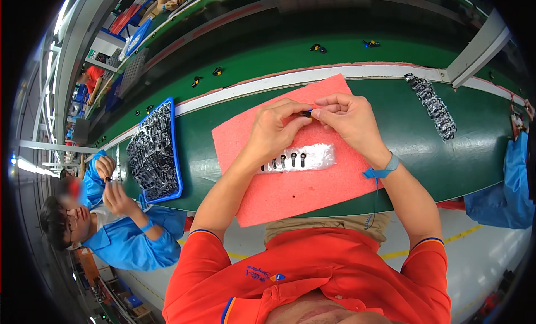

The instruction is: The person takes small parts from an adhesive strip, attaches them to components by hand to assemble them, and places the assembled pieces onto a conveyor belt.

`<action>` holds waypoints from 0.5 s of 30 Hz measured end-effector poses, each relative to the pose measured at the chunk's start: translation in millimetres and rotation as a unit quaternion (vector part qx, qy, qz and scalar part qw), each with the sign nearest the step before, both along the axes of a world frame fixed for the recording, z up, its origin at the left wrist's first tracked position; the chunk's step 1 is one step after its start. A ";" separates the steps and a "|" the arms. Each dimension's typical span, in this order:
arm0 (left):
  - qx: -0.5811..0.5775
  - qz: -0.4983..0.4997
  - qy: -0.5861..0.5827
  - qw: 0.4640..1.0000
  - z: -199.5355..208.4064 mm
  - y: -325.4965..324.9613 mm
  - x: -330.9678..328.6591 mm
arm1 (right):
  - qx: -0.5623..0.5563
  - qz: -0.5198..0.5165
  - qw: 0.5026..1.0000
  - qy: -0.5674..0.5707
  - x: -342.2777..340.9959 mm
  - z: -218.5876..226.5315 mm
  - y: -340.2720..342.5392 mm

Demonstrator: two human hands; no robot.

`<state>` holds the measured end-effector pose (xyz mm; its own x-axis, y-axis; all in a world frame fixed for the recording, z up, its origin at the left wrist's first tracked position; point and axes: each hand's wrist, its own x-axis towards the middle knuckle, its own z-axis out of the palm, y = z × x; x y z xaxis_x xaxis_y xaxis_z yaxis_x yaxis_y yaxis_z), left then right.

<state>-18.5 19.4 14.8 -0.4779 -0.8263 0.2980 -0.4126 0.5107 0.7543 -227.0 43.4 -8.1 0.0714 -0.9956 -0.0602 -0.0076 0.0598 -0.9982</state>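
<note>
Tabletop [474, 156]: green; ran beneath left hand [273, 125] and right hand [353, 121], and out to either side.

Foam mat [279, 198]: pink; lay askew under both hands.

Tray [177, 151]: blue; stood well left of the left hand, heaped with black parts [152, 156].

Hands: held fingertips together above the mat, both pinched on one dark piece [306, 114].

Packet row [435, 106]: film-wrapped; lay well right of the right hand.

Clear bag [321, 156]: lay flat on the mat, just nearside of the hands, with black pieces [293, 158] in a row; could not be told whether inside or on top.

Wristband [388, 166]: blue; circled the right wrist, trailed a cord [368, 220] nearward. Could have snagged at the mat's edge, tugging the right hand off its pinch.

Dark piece: sat between both hands' fingertips, mostly covered. Risked falling onto mat or bag through a loosened pinch or uneven pull.
</note>
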 end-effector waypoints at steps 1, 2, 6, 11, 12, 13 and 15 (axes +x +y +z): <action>0.014 0.002 0.004 1.000 0.9 0.8 -0.5 | -0.011 -0.006 1.000 0.020 0.5 -0.6 0.3; 0.028 0.005 0.008 1.000 1.7 1.1 -1.2 | -0.011 -0.007 1.000 0.020 1.2 -0.2 0.8; 0.109 0.044 0.030 0.993 4.4 1.3 -0.2 | -0.022 0.003 0.999 0.029 0.1 6.3 1.8; 0.092 0.019 0.061 0.994 1.2 -0.3 1.8 | -0.006 0.030 0.999 -0.025 -0.6 -1.2 2.1; 0.092 0.023 0.062 0.994 1.2 -0.3 2.9 | -0.014 0.034 0.999 -0.009 -0.1 -0.6 2.0; 0.097 0.021 0.064 0.993 1.0 -0.2 3.5 | -0.023 0.038 0.999 0.008 0.7 -0.1 2.1; 0.102 0.026 0.068 0.992 1.2 0.5 3.8 | -0.053 0.027 0.998 0.038 2.4 0.5 3.9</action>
<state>-14.7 19.8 16.1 -0.4002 -0.8982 0.1816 -0.3210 0.3230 0.8903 -224.7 47.3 -7.7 0.1242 -0.9915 0.0378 -0.0836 -0.0484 -0.9953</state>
